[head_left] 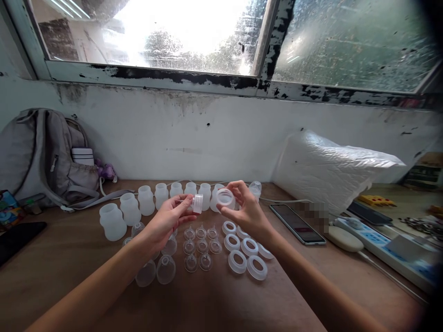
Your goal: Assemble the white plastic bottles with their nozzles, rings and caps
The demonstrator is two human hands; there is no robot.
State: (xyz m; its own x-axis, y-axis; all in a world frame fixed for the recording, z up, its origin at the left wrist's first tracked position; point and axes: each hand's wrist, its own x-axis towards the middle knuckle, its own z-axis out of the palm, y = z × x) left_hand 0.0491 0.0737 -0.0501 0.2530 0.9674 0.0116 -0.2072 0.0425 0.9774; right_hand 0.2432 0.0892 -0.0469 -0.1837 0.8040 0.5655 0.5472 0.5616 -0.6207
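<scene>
My left hand [169,214] pinches a small clear bottle nipple [197,203], its ridged base facing right. Close by on the right, my right hand [246,207] grips a translucent white screw ring [224,197] by its edge, the opening turned toward me. The two pieces are apart, above the table. Below them stand several clear nipples [202,247] in rows. To their right lie several white screw rings [237,261], some partly hidden by my right arm. Several clear dome caps [166,269] sit under my left forearm, which hides some of them.
Milky baby bottles [113,222] stand in a curved row at the back. A clear-capped piece [255,189] is behind my right hand. A phone [297,223], a power strip [391,253] and a white padded bag [332,166] are right; a grey backpack [41,152] is left.
</scene>
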